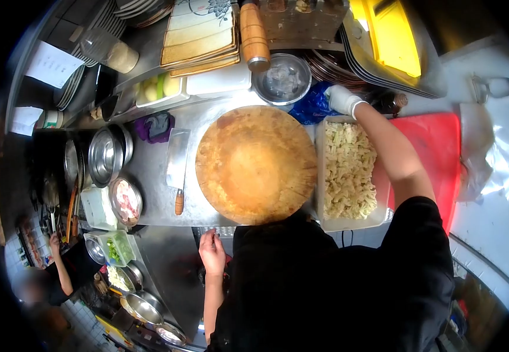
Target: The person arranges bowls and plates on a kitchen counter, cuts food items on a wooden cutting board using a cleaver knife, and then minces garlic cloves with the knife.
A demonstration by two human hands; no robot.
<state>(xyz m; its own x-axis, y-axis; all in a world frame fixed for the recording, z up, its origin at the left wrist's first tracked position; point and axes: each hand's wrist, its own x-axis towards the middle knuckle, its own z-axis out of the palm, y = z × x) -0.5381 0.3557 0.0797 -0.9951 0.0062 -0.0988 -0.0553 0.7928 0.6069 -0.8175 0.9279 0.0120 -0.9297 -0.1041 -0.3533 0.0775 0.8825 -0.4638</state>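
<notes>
My right hand [344,101], in a white glove, reaches past a tub of cut cauliflower [348,170] to a crumpled blue plastic bag [312,105]. Its fingers are closed on the edge of the bag. At the near edge of the counter, my bare left hand [211,252] hangs low with its fingers curled in and nothing visible in them. Between the two hands lies a round wooden chopping board [255,165] with a bare, worn top. A cleaver [177,159] rests left of the board, its wooden handle toward me.
A metal bowl [282,79] stands behind the board, below stacked plates [200,35]. A red cutting board [427,164] lies right of the tub. At left are steel bowls [105,155] and a dish of raw meat [125,201]. Another person [61,270] works at the far left.
</notes>
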